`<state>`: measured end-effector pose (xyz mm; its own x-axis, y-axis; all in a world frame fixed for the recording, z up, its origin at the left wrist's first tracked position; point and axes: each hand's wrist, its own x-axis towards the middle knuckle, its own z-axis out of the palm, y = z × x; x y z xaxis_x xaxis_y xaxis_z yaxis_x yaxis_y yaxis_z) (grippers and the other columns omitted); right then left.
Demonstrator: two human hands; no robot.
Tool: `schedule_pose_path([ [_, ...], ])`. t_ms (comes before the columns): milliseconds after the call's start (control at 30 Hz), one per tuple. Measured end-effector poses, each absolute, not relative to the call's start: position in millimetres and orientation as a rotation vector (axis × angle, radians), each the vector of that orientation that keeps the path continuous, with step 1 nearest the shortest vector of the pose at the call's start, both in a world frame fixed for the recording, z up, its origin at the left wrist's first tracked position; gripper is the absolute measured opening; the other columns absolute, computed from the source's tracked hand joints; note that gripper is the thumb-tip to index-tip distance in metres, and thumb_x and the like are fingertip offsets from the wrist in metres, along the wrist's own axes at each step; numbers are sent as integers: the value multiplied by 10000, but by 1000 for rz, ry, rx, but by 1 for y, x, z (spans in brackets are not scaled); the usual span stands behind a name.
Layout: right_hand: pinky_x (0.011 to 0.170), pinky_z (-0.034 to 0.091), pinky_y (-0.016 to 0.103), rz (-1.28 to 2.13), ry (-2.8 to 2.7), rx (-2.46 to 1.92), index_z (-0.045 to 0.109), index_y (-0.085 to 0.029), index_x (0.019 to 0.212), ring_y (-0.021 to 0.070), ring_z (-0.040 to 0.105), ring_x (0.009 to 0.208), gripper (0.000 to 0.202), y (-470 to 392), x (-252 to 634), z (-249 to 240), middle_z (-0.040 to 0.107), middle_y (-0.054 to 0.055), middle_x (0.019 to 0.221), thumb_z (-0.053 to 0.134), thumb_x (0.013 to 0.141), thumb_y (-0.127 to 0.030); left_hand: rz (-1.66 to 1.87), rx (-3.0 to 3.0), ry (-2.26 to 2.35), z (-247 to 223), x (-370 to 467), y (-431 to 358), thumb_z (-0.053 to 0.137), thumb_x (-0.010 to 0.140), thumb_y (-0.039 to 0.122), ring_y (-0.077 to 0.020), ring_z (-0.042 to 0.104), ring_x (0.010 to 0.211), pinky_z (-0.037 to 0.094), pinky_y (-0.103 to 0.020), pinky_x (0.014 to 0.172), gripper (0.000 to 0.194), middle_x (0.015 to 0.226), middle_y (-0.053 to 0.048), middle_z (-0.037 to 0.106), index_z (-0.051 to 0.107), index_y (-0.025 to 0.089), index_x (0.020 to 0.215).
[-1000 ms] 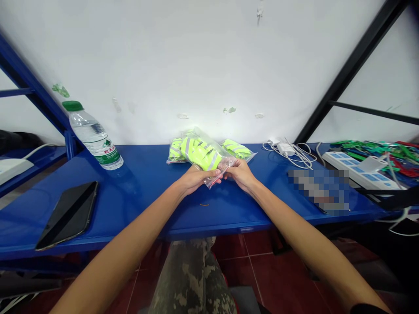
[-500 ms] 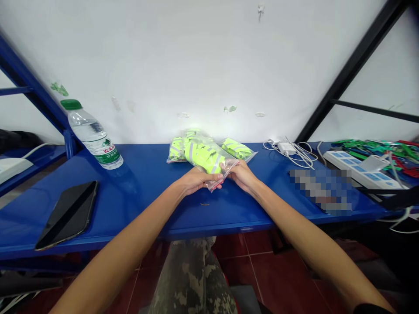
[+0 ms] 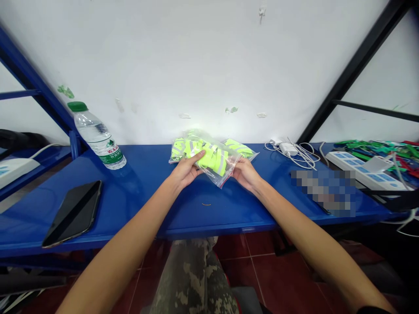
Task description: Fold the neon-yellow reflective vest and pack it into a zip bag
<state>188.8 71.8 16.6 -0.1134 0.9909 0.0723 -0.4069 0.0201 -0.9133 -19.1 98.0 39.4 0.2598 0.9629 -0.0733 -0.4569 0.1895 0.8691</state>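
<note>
Between my two hands is a clear zip bag [image 3: 216,161] packed with folded neon-yellow fabric that has grey reflective strips. My left hand [image 3: 187,171] grips its left side, thumb lying on top of the plastic. At the right end, by the zip edge, my right hand [image 3: 246,173] pinches the bag; part of its fingers is hidden behind the plastic. Behind it on the blue table lie similar bags, one neon-yellow bag [image 3: 178,149] at the left and another neon-yellow bag [image 3: 241,148] at the right.
A water bottle [image 3: 101,141] with a green cap and a black phone [image 3: 73,213] are on the blue table [image 3: 140,200] at the left. To the right lie a white charger with cable [image 3: 290,149], a blurred-out item [image 3: 324,192] and a power strip [image 3: 366,172].
My left hand has shifted from the bag's near zip edge to its left side. The bag has turned slightly and its near end now shows. My right hand still holds the right end.
</note>
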Motion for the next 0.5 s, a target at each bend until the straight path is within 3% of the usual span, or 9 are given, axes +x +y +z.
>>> schedule_pose_path([
  [133, 747, 584, 409, 1594, -952, -671, 715, -210, 976, 247, 691, 879, 388, 67, 190, 22, 753, 82, 1028, 780, 687, -461, 1244, 832, 782, 33, -14, 100, 885, 663, 305, -232, 727, 967, 609, -386, 863, 473, 1116, -94, 753, 686, 181, 1074],
  [200, 717, 589, 383, 1560, -981, -733, 709, -218, 1013, 240, 697, 866, 456, 66, 186, 21, 756, 77, 1043, 821, 665, -491, 1250, 859, 809, 30, -11, 97, 894, 648, 341, -239, 729, 952, 610, -387, 841, 481, 1098, -105, 758, 693, 173, 1052],
  [300, 663, 583, 327, 1432, -1057, -892, 713, -200, 973, 202, 699, 755, 520, 66, 178, 17, 770, 48, 925, 924, 543, -402, 1223, 925, 843, 28, -7, 92, 903, 622, 399, -264, 724, 974, 607, -409, 832, 533, 1113, -127, 752, 698, 165, 1054],
  [500, 522, 531, 290, 1288, -1141, -986, 686, -169, 753, 153, 608, 550, 468, 74, 181, 9, 691, 14, 640, 916, 514, -499, 1255, 874, 903, 37, -18, 96, 823, 642, 616, -305, 699, 1064, 583, -444, 883, 684, 1160, -130, 739, 672, 218, 1177],
])
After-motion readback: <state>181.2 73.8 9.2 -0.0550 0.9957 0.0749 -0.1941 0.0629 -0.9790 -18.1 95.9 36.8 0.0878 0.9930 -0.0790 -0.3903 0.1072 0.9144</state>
